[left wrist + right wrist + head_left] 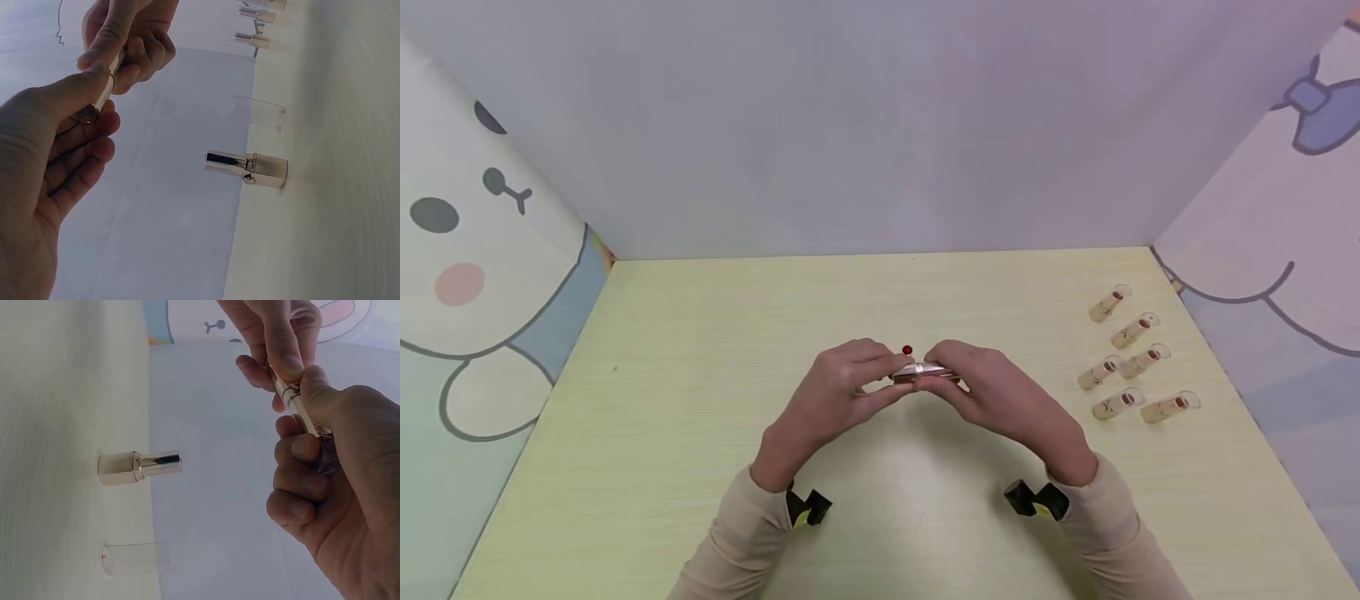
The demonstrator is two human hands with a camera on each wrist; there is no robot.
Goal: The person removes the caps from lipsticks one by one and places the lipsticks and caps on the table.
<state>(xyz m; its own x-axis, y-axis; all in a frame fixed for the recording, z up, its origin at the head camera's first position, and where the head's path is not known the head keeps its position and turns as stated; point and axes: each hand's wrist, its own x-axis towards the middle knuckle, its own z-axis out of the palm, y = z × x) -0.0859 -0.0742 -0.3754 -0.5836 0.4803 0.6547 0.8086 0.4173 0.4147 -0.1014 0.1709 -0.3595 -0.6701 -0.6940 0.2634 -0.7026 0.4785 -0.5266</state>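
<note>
In the head view my left hand [846, 385] and right hand [996, 387] meet over the middle of the table, both pinching a shiny metallic lipstick tube [917, 372] held sideways. Thumbs and fingers of both hands press along it; in the right wrist view they cover much of its length [304, 414]. A second lipstick tube [270, 170] stands upright on the table, its metal inner sleeve showing and no cap on it. Near it a clear cap [137, 559] stands by itself. Something transparent, partly hidden, shows by my right fingers.
Several lipsticks with clear caps [1117, 403] stand grouped at the right of the pale wooden table [685, 333]. A plain pale wall [880, 125] rises behind the table, and cartoon-printed panels [460, 283] flank it. A small dark-red round spot [907, 350] shows just beyond my fingers.
</note>
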